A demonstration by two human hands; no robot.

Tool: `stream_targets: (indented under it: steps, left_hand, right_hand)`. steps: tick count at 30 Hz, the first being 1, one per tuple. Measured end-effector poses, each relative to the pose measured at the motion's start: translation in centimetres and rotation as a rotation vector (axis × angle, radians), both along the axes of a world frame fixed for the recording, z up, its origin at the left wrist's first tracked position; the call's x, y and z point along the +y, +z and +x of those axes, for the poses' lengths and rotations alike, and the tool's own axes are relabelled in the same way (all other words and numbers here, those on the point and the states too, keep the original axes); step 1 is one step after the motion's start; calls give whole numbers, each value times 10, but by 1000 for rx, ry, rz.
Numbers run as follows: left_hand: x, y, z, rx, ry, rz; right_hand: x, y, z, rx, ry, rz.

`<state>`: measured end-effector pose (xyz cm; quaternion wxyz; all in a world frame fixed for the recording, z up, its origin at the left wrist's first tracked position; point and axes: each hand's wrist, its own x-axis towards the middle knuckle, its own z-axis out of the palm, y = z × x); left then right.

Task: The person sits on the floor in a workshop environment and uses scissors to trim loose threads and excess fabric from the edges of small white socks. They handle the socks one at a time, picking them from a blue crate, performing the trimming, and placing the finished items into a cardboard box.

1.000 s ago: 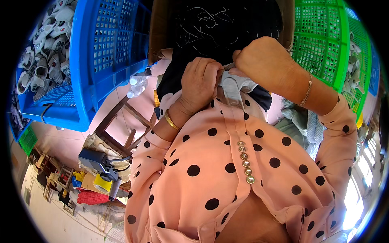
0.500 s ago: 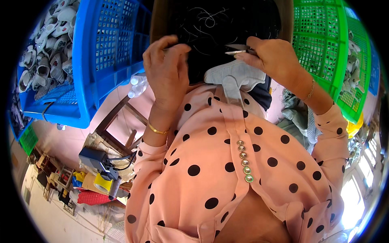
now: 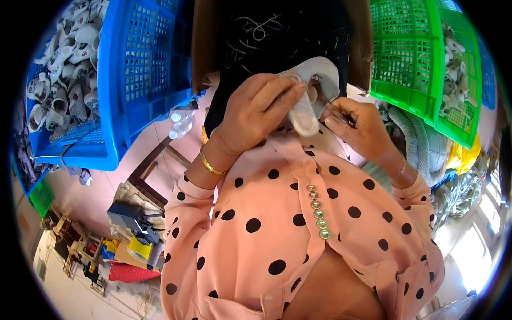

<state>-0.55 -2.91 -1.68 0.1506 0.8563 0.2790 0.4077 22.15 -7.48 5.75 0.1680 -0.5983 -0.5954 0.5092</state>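
Over my lap, my left hand (image 3: 258,109) grips a white shoe upper (image 3: 305,118) with fingers closed over its top edge. A rounded white tongue or strap hangs toward me, and the upper's hollow faces right. My right hand (image 3: 362,125) is closed around small thread snips (image 3: 349,118), whose dark handle shows between thumb and fingers. Their thin blade points into the upper's opening, close to its inner edge. Whether the blade touches a thread cannot be made out.
On the left stands a blue plastic crate (image 3: 109,128) heaped with white shoe uppers (image 3: 74,80). A green crate (image 3: 405,69) with more uppers stands on the right. Loose thread ends (image 3: 258,26) lie on the black cloth over my lap. Clear plastic bottles (image 3: 181,122) are beside the blue crate.
My left hand, empty before, has come right and taken hold of the upper, which was lying on my lap. My right hand has lowered the snips to the upper's opening.
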Motion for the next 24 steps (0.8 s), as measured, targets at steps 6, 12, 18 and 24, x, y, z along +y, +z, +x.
stream_targets:
  steps: [6,12,18,24]
  left_hand:
    - [26,37,21,17,105,194]
    - [16,46,19,-29,222,177]
    - [12,53,12,-117,141,-58]
    - [-3,39,12,-307,78,-386]
  right_hand:
    - [12,24,-14,326,-178,8]
    - [30,28,-20,440,-198,100]
    - [47,20,-13,621,-236,-145]
    - [60,-1,-12,793,-202,-317]
